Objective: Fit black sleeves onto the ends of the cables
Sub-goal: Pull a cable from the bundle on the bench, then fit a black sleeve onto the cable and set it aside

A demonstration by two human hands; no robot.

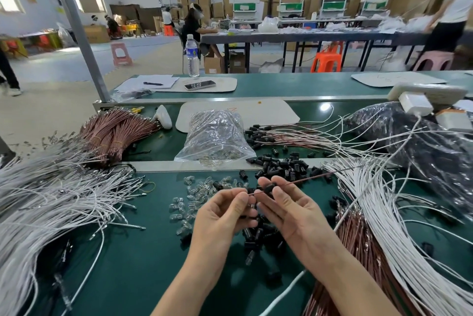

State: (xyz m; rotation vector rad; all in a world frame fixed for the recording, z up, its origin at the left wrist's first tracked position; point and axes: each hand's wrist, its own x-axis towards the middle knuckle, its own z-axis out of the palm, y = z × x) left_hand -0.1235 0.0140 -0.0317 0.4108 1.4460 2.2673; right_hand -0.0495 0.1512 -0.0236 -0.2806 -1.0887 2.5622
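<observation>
Above the green bench [133, 264] my left hand [225, 215] pinches the near end of a thin red-brown cable [307, 179] between thumb and fingers. My right hand [289, 210] pinches a black sleeve [269, 188] that sits on that cable a little way from its end. The cable runs up and to the right towards a heap of white cables [378, 203]. Loose black sleeves [284, 167] lie scattered behind and under my hands. Small clear caps [194, 198] are strewn just to their left.
A big pile of white cables [51, 203] fills the left side, with bundled brown cables [115, 131] behind it. A clear bag of parts [215, 136] stands at centre back, finished cables with sleeves [281, 133] to its right, dark bags [422, 141] far right. Brown cables [358, 251] lie at right front.
</observation>
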